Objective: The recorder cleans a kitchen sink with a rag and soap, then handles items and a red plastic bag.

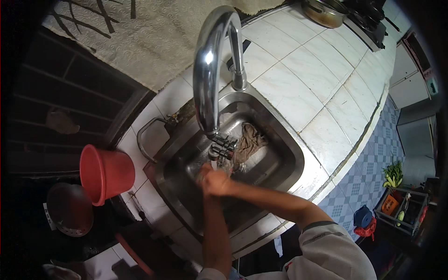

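Under the outlet of a chrome gooseneck tap (206,70), my left hand (205,172) and my right hand (221,182) are pressed together and overlap. Both are blurred, so their fingers cannot be made out and anything between them is hidden. Water seems to run from the tap's outlet fitting (224,147) onto them. A stainless steel sink basin (280,164) lies below. In it, just beyond my hands, rests a crumpled brown wet cloth (250,141).
A red plastic bucket (113,173) stands left of the sink, near a dark round pan (70,210). White tiled worktop (304,77) extends right towards a metal pot (325,14) and a gas stove (367,28). A vegetable crate (402,210) is on the right.
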Demonstrator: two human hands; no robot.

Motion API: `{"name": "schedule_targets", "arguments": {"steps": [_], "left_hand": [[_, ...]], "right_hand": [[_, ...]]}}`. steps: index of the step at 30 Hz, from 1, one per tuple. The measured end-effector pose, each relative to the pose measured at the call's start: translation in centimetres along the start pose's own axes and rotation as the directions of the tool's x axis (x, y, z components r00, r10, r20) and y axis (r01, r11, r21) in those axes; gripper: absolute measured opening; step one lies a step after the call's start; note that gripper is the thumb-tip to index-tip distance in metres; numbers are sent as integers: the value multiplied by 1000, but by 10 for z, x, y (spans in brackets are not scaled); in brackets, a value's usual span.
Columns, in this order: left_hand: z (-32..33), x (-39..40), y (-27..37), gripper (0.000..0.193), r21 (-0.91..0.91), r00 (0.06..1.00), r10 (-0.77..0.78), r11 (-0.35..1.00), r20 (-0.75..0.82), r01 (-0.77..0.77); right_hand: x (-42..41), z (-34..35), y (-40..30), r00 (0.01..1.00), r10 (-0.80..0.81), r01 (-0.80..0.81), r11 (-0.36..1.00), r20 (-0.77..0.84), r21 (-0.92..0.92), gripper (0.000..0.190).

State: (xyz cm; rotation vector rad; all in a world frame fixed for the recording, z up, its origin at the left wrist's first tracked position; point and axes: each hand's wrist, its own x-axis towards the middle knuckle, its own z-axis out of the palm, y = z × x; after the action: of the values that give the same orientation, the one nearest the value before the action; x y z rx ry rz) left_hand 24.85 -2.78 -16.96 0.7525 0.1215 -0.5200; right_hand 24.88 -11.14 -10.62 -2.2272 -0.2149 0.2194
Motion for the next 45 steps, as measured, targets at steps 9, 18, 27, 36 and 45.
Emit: {"name": "schedule_targets", "arguments": {"steps": [9, 18, 27, 36, 45], "left_hand": [[-13, 49, -53, 52, -54, 789, -538, 835, -296, 548], [-9, 13, -6, 28, 243, 869, -327, 869, -372, 431], [28, -3, 68, 31, -128, 869, -381, 924, -315, 359], [25, -9, 43, 35, -190, 791, -430, 903, -435, 386], [-9, 8, 6, 33, -493, 680, -690, 695, -250, 524]], "right_hand": [[19, 5, 128, 945, -113, 227, 902, -305, 368, 23], [13, -23, 26, 882, 457, -460, 888, -113, -1, 32], [19, -29, 107, 961, 117, -269, 606, 251, 748, 50], [15, -41, 91, 916, 393, -354, 883, -73, 309, 43], [-40, 14, -43, 946, -19, 25, 1000, -324, 15, 35]]}}
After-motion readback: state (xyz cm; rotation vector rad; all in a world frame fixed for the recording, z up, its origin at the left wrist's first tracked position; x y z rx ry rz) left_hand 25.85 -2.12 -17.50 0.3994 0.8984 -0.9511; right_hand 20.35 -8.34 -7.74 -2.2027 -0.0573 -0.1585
